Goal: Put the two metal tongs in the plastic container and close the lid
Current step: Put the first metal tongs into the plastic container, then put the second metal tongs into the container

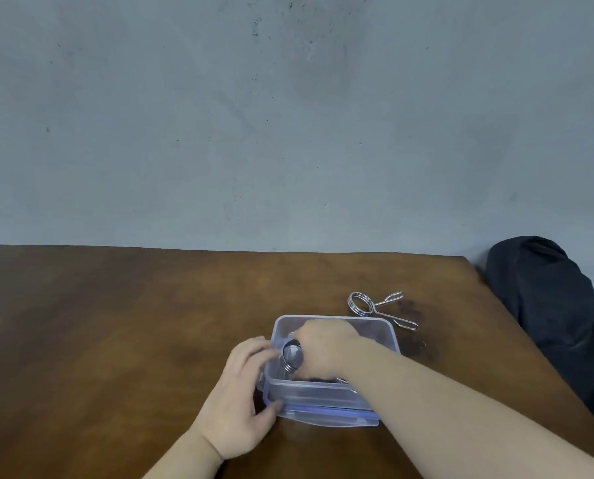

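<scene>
Here, a clear plastic container (335, 392) with blue trim sits open on the brown wooden counter (116, 323), near its front right part. The right hand (325, 347) reaches into the container from the right, its grip clamped on one of the metal tongs (291, 356), whose coiled ring end shows just left of the knuckles, above the container's left side. A thin metal leg of the same tongs shows through the near wall, by the forearm. The left hand (245, 385) rests against the container's left wall, thumb at the near left corner and fingers curled round the far side; its grip is pressed onto the container, steadying it. A blue-edged piece lies flat along the near base of the container and seems to be the lid (330, 414), not fitted on top.

The second metal tongs (375, 307) lie on the counter just beyond the container's far right corner, apart from it, coil to the left and two wire handles spread to the right. A dark cloth bundle (548, 316) sits off the counter's right edge, against the grey wall (288, 115). No brand, label or writing can be read on anything.
</scene>
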Demonstrator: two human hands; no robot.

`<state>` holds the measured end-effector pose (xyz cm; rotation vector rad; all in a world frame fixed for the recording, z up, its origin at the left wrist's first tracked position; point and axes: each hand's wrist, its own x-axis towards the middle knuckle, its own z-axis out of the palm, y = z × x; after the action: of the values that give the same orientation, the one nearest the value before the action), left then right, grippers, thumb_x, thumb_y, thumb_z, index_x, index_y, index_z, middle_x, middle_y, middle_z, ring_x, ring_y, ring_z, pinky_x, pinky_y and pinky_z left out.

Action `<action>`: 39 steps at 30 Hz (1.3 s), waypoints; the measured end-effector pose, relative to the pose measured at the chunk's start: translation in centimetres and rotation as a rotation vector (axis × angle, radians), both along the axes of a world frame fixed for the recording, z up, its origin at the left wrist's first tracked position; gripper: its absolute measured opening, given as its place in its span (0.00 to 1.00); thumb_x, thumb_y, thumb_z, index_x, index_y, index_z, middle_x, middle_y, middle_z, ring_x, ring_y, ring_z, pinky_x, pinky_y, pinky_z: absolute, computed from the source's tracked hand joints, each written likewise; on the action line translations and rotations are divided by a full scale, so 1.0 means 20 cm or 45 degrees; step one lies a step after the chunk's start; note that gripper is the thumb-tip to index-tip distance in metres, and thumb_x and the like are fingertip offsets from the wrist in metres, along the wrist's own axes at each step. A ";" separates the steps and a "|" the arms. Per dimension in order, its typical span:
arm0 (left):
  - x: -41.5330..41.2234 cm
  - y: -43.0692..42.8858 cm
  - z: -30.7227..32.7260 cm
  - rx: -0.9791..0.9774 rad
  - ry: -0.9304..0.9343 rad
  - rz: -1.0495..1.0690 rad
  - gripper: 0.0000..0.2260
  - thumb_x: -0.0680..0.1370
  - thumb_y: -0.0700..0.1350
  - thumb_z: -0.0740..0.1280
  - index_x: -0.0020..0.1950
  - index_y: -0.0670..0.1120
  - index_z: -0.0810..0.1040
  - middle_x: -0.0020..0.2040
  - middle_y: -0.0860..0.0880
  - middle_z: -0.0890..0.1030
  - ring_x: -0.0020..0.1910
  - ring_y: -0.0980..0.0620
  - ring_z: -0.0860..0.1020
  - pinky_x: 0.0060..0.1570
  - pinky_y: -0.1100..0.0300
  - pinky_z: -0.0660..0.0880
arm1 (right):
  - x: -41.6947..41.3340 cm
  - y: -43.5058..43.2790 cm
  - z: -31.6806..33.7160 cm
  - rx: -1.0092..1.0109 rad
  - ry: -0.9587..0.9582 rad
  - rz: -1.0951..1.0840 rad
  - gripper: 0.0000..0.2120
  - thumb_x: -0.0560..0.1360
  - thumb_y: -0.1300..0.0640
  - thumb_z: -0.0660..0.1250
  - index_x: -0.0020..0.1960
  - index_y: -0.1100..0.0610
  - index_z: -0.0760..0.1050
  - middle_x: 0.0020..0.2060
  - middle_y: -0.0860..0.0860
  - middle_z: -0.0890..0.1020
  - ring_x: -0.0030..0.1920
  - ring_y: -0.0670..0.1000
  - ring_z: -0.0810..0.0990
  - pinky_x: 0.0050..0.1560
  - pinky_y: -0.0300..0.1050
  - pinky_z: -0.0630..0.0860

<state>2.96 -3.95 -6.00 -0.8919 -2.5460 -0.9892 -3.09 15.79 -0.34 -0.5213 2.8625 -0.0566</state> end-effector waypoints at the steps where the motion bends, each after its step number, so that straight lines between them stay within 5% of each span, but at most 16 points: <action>1: -0.01 0.00 -0.01 0.025 -0.117 0.047 0.37 0.69 0.55 0.73 0.72 0.70 0.57 0.74 0.71 0.56 0.77 0.63 0.57 0.73 0.66 0.58 | 0.00 0.00 -0.01 -0.006 0.015 0.005 0.19 0.68 0.39 0.70 0.52 0.50 0.80 0.46 0.50 0.84 0.46 0.56 0.82 0.42 0.49 0.79; 3: -0.03 0.01 -0.01 0.071 -0.343 0.124 0.43 0.67 0.60 0.73 0.74 0.69 0.50 0.75 0.71 0.52 0.76 0.68 0.54 0.75 0.65 0.56 | 0.00 -0.01 -0.01 -0.018 0.034 0.030 0.20 0.69 0.39 0.70 0.55 0.51 0.79 0.47 0.50 0.83 0.46 0.56 0.81 0.40 0.49 0.78; 7: -0.09 0.01 -0.05 0.084 -0.561 0.183 0.54 0.63 0.63 0.76 0.81 0.56 0.50 0.78 0.61 0.60 0.77 0.59 0.60 0.77 0.51 0.62 | 0.01 0.03 0.05 -0.132 -0.014 0.060 0.19 0.69 0.43 0.74 0.54 0.52 0.78 0.50 0.50 0.83 0.49 0.55 0.80 0.45 0.51 0.78; 10: -0.10 0.05 -0.02 0.010 -0.466 0.031 0.46 0.64 0.56 0.79 0.76 0.65 0.58 0.70 0.64 0.74 0.69 0.57 0.72 0.69 0.47 0.70 | -0.01 0.16 0.17 -0.438 0.148 -0.070 0.15 0.72 0.45 0.69 0.56 0.48 0.82 0.50 0.45 0.85 0.49 0.50 0.80 0.54 0.49 0.79; 14: -0.11 0.09 0.02 -0.079 -0.296 -0.010 0.37 0.64 0.55 0.78 0.68 0.68 0.64 0.63 0.70 0.74 0.61 0.64 0.72 0.65 0.50 0.71 | -0.11 0.46 0.27 -0.766 0.296 -0.451 0.09 0.76 0.56 0.69 0.53 0.47 0.84 0.42 0.42 0.84 0.40 0.47 0.82 0.46 0.41 0.77; 19: -0.13 0.07 0.00 -0.115 -0.321 0.001 0.38 0.64 0.59 0.77 0.69 0.70 0.62 0.63 0.74 0.71 0.62 0.68 0.69 0.69 0.47 0.68 | -0.29 0.70 0.08 -0.267 -0.007 -0.469 0.32 0.72 0.50 0.74 0.75 0.52 0.70 0.70 0.51 0.76 0.67 0.53 0.75 0.64 0.45 0.71; 23: -0.14 0.06 -0.02 -0.128 -0.348 0.003 0.38 0.65 0.61 0.77 0.71 0.68 0.63 0.64 0.70 0.73 0.63 0.63 0.71 0.70 0.43 0.67 | -0.37 0.70 -0.01 -0.268 -0.102 -0.423 0.44 0.70 0.45 0.74 0.80 0.52 0.59 0.75 0.52 0.72 0.72 0.54 0.71 0.68 0.49 0.70; 26: -0.14 0.06 -0.03 -0.144 -0.326 0.003 0.39 0.66 0.63 0.76 0.72 0.68 0.61 0.65 0.71 0.72 0.65 0.65 0.69 0.70 0.46 0.66 | -0.42 0.68 -0.07 -0.223 -0.114 -0.397 0.44 0.68 0.40 0.71 0.80 0.49 0.59 0.73 0.52 0.73 0.70 0.56 0.73 0.68 0.55 0.71; 29: -0.15 0.06 -0.03 -0.169 -0.321 0.000 0.39 0.67 0.65 0.75 0.74 0.67 0.60 0.66 0.70 0.72 0.66 0.64 0.69 0.71 0.46 0.66 | -0.43 0.68 -0.09 -0.077 -0.087 -0.291 0.33 0.68 0.40 0.72 0.71 0.45 0.70 0.60 0.50 0.78 0.62 0.57 0.76 0.64 0.57 0.70; 33: -0.15 0.06 -0.04 -0.182 -0.307 -0.008 0.36 0.68 0.66 0.75 0.72 0.67 0.62 0.64 0.72 0.72 0.64 0.65 0.69 0.67 0.51 0.67 | -0.41 0.74 -0.06 -0.264 -0.053 -0.416 0.28 0.65 0.39 0.74 0.64 0.40 0.77 0.51 0.42 0.78 0.55 0.51 0.76 0.71 0.60 0.63; 36: -0.14 0.06 -0.04 -0.181 -0.279 -0.002 0.36 0.68 0.65 0.75 0.70 0.73 0.59 0.62 0.74 0.71 0.62 0.68 0.68 0.66 0.58 0.66 | -0.36 0.77 0.11 -0.588 -0.004 -0.494 0.25 0.62 0.42 0.81 0.58 0.41 0.82 0.45 0.42 0.82 0.47 0.49 0.79 0.53 0.45 0.73; 39: -0.15 0.07 -0.03 -0.173 -0.280 0.002 0.36 0.68 0.65 0.75 0.71 0.69 0.62 0.62 0.71 0.74 0.62 0.67 0.70 0.66 0.55 0.67 | -0.26 0.68 0.38 -0.844 0.150 -0.476 0.16 0.62 0.41 0.81 0.47 0.39 0.82 0.39 0.39 0.83 0.42 0.46 0.81 0.45 0.42 0.74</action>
<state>0.06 -2.59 -6.67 -0.8582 -2.8264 -0.9722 -8.20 29.45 7.34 -0.0795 2.9671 -1.0891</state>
